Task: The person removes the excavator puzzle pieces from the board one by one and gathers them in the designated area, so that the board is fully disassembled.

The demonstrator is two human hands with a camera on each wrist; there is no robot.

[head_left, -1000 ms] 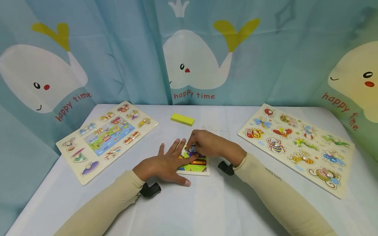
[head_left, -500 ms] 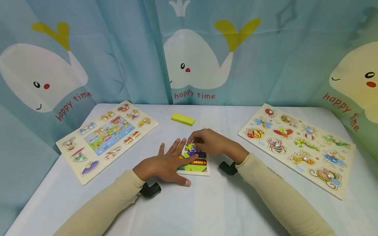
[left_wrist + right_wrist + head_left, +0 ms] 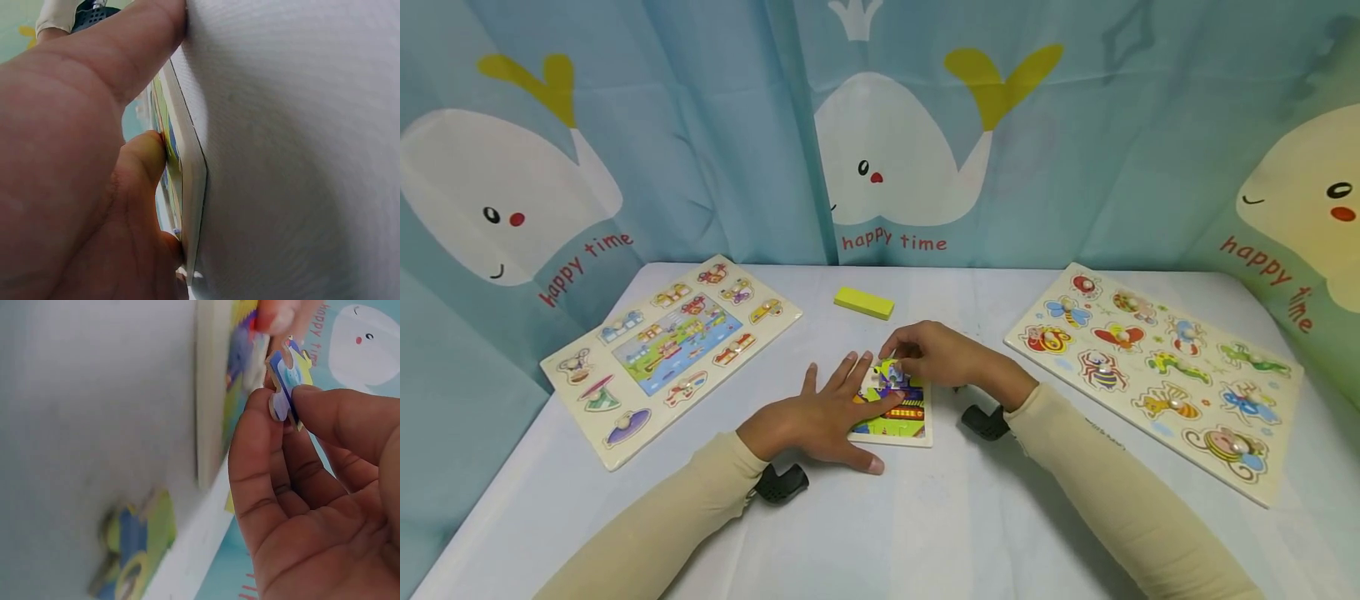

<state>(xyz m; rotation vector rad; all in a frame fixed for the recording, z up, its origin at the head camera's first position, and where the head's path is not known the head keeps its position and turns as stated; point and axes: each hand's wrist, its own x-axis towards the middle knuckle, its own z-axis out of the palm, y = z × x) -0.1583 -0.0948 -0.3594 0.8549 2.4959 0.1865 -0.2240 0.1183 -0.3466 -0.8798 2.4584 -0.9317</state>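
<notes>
A small jigsaw puzzle with a pale wooden frame lies in the middle of the table. My left hand is spread over its left side, fingers straight, one fingertip resting on the picture. In the left wrist view, fingertips touch the puzzle's frame. Over the puzzle's upper part, my right hand pinches a jigsaw piece between thumb and fingers; it is blue, purple and yellow-green, and tilted clear of the board. A second loose piece, green and blue, lies on the table under the right hand.
A yellow block lies behind the puzzle. At the left is a wooden knob puzzle board with toy pictures; at the right, a larger one with insects. A blue whale-print curtain hangs along the table's back.
My right hand has tilted and drawn slightly up and to the right, lifting the jigsaw piece from the puzzle. My left hand has stayed in place.
</notes>
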